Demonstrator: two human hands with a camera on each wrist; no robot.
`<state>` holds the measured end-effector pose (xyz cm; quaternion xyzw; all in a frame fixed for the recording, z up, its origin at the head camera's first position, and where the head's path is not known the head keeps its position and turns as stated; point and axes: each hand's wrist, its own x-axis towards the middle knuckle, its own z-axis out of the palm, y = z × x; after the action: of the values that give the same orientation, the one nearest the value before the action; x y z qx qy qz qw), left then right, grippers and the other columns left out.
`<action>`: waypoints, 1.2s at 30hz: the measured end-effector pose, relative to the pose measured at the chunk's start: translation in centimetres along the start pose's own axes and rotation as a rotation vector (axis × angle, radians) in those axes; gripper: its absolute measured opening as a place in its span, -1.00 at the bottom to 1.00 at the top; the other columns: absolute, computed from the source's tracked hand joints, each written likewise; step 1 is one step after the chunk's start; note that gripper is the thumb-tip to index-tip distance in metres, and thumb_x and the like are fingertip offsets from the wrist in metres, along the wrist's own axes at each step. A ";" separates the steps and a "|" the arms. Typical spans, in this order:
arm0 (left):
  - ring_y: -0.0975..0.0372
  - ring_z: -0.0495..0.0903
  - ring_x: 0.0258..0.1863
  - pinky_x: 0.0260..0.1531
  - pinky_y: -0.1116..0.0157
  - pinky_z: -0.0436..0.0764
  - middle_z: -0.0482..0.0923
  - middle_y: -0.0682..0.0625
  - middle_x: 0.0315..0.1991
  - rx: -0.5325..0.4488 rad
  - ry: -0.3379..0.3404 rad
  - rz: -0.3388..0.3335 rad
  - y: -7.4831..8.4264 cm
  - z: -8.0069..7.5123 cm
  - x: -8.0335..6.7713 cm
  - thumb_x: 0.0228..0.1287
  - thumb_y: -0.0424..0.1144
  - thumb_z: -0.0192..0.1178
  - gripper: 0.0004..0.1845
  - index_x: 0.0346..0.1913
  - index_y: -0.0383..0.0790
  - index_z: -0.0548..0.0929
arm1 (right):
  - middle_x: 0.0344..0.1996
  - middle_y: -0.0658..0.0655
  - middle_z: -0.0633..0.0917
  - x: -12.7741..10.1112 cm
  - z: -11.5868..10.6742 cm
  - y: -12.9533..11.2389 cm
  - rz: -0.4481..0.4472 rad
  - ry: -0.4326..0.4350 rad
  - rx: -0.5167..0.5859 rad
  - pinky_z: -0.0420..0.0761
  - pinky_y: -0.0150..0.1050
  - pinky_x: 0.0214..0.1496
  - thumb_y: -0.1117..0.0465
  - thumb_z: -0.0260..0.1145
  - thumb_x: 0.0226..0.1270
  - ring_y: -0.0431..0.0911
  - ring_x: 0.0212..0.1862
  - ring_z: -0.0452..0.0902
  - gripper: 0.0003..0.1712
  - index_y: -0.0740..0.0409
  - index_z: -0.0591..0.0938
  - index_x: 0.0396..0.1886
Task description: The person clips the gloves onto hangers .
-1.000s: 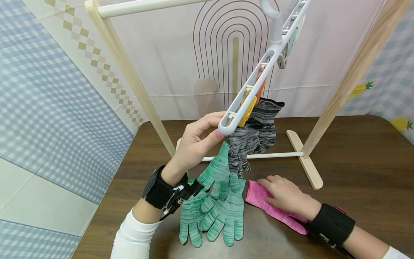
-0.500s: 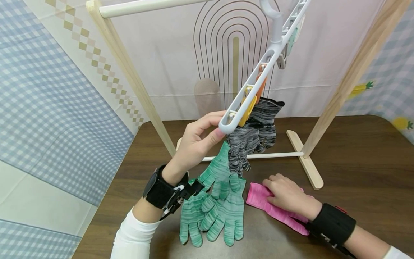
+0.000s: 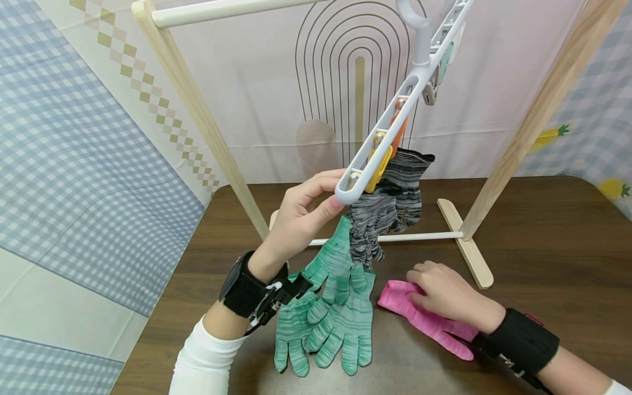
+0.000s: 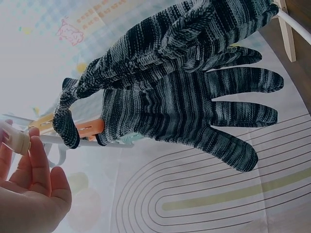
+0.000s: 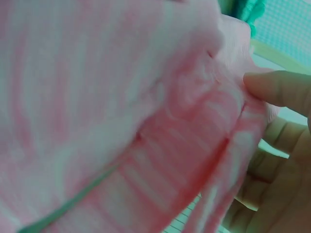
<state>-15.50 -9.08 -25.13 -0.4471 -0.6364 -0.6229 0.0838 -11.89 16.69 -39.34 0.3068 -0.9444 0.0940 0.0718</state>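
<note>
My left hand (image 3: 301, 211) pinches the lower end of a white clip hanger (image 3: 390, 131) between thumb and fingers; the left wrist view shows those fingers (image 4: 29, 174) on the white bar. Black-and-grey striped gloves (image 3: 390, 203) (image 4: 184, 97) hang from its orange and yellow clips. My right hand (image 3: 446, 293) grips a pink glove (image 3: 424, 321) on the dark wooden table (image 3: 543, 263), fingers curled over its cuff end. In the right wrist view the pink glove (image 5: 121, 121) fills the frame, with a fingertip (image 5: 277, 87) on it. A pair of green striped gloves (image 3: 331, 307) lies between my hands.
A wooden drying rack stands over the table, its left leg (image 3: 197, 115) slanting down behind my left hand and its right leg (image 3: 523, 137) ending in a flat foot (image 3: 466, 244). A thin crossbar (image 3: 419, 237) runs low between them. Checked cloth covers the floor at left.
My right hand has drawn the pink glove slightly right and toward me, with its fingers curling tighter over it. The left hand and the hanger have stayed put.
</note>
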 end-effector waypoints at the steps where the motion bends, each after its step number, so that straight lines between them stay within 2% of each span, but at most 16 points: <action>1: 0.01 0.33 0.15 0.10 0.14 0.38 0.35 -0.44 0.03 -0.001 0.001 -0.001 0.0 0.0 0.0 0.15 0.06 0.04 -0.36 -0.19 -0.63 0.45 | -0.69 -0.17 0.34 0.0 -0.3 0.0 -0.006 0.000 0.009 0.24 -0.37 -0.51 0.17 0.34 -0.07 -0.24 -0.54 0.28 -0.75 -0.07 0.41 -0.69; 9: 0.02 0.34 0.15 0.09 0.15 0.38 0.35 -0.44 0.04 -0.003 0.005 -0.004 0.0 0.0 0.0 0.15 0.07 0.05 -0.36 -0.20 -0.63 0.45 | -0.73 -0.21 0.27 -0.2 -2.3 0.1 -0.046 0.029 0.078 0.18 -0.46 -0.52 0.23 0.31 0.00 -0.35 -0.60 0.13 -0.69 -0.11 0.34 -0.70; 16: 0.03 0.34 0.15 0.09 0.15 0.38 0.35 -0.44 0.04 -0.010 0.009 -0.010 0.0 0.0 0.0 0.14 0.07 0.05 -0.35 -0.20 -0.63 0.45 | -0.67 -0.24 0.36 -0.5 -3.8 -0.1 -0.100 0.062 0.098 0.27 -0.46 -0.52 0.25 0.33 -0.03 -0.40 -0.58 0.20 -0.78 -0.11 0.46 -0.63; 24: 0.04 0.33 0.15 0.10 0.15 0.37 0.34 -0.43 0.06 -0.016 0.015 -0.026 0.1 0.1 0.0 0.13 0.08 0.05 -0.33 -0.16 -0.64 0.44 | -0.64 -0.26 0.39 -0.7 -4.9 -0.4 -0.187 0.129 0.075 0.30 -0.43 -0.51 0.29 0.37 -0.14 -0.41 -0.55 0.24 -0.78 -0.11 0.51 -0.61; 30: 0.05 0.33 0.15 0.10 0.15 0.37 0.33 -0.43 0.06 -0.021 0.016 -0.029 0.1 0.1 -0.1 0.13 0.08 0.06 -0.32 -0.13 -0.64 0.43 | -0.64 -0.30 0.39 -0.6 -5.6 -1.1 -0.227 0.214 0.089 0.27 -0.51 -0.49 0.30 0.40 -0.20 -0.41 -0.53 0.24 -0.76 -0.13 0.55 -0.60; 32: 0.05 0.33 0.15 0.10 0.15 0.38 0.33 -0.43 0.06 -0.024 0.016 -0.027 0.0 0.1 -0.1 0.13 0.08 0.06 -0.32 -0.12 -0.65 0.42 | -0.63 -0.31 0.39 -0.6 -5.9 -1.2 -0.245 0.247 0.098 0.26 -0.54 -0.47 0.28 0.40 -0.17 -0.41 -0.51 0.25 -0.78 -0.13 0.56 -0.59; 36: 0.05 0.33 0.15 0.09 0.14 0.38 0.33 -0.44 0.06 -0.032 0.013 -0.018 0.0 0.2 -0.1 0.14 0.06 0.05 -0.33 -0.11 -0.65 0.41 | -0.59 -0.31 0.43 -0.4 -6.3 -1.4 -0.287 0.308 0.119 0.24 -0.57 -0.41 0.10 0.30 0.08 -0.39 -0.48 0.29 -0.91 -0.11 0.58 -0.56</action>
<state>-15.37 -8.94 -25.20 -0.4385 -0.6298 -0.6368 0.0752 -10.22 17.24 -33.10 0.4237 -0.8617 0.1840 0.2098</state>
